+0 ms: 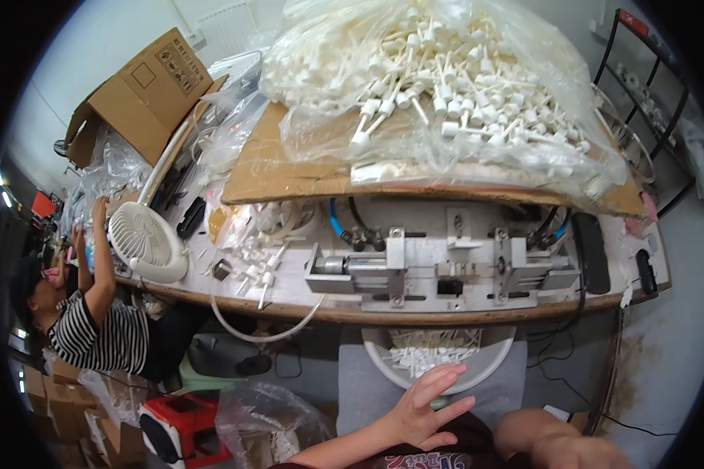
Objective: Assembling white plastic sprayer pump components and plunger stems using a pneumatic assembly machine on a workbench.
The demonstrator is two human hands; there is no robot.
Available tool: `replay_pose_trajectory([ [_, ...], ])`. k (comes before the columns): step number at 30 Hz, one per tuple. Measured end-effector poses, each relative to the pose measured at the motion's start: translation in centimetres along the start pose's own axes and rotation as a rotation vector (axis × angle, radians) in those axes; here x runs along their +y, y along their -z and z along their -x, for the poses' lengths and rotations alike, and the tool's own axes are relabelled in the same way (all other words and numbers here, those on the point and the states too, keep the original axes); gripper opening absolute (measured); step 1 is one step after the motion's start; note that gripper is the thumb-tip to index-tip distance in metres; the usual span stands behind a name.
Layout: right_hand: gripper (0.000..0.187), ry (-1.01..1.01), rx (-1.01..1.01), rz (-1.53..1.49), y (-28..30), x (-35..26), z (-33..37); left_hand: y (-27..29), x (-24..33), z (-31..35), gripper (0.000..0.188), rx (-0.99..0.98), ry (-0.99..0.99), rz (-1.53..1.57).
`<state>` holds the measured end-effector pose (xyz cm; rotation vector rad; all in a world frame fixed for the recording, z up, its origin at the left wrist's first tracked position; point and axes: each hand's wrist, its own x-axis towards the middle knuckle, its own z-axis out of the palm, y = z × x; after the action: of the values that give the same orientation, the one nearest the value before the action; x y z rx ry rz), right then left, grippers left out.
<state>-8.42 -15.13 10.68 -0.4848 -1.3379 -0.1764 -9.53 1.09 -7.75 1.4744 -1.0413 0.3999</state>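
My left hand (422,410) is over my lap, its fingers stretched apart and nothing in them. It is nearest to a white basin (374,356) below the table edge, which holds many small white plastic pieces (426,349). At the lower right, my right hand (563,447) is blurred near the picture's rim, and its fingers cannot be made out. On the table ahead stands a metal clamping fixture (446,270) with a cylinder at each side and blue and black air hoses. Left of it lie several white capped stems (262,273).
A cardboard sheet (289,176) above the fixture bears a big plastic bag heaped with white capped stems (461,86). To the left are a white fan (147,242), a cardboard box (145,94) and a co-worker in a striped shirt (98,332). Black cables (575,391) hang at right.
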Motion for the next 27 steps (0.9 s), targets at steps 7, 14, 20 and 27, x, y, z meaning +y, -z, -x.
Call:
replay_pose_trajectory([
  [7,0.034,-0.153,-0.263,0.076,0.8,0.6,4.5,-1.1,-0.7,-0.2,0.051,-0.064,0.02,0.005],
  [14,0.019,-0.803,-0.399,1.338,6.0,2.6,5.3,0.0,-1.9,1.6,0.056,-0.209,0.192,-0.464],
  [20,0.014,-0.368,-0.377,2.247,16.0,0.9,-4.0,0.9,-2.6,2.4,0.067,-0.184,0.275,-0.374],
  [27,0.037,-1.345,-0.723,2.322,27.6,2.6,-7.1,0.5,-2.1,2.3,0.06,-0.148,0.282,-0.37],
])
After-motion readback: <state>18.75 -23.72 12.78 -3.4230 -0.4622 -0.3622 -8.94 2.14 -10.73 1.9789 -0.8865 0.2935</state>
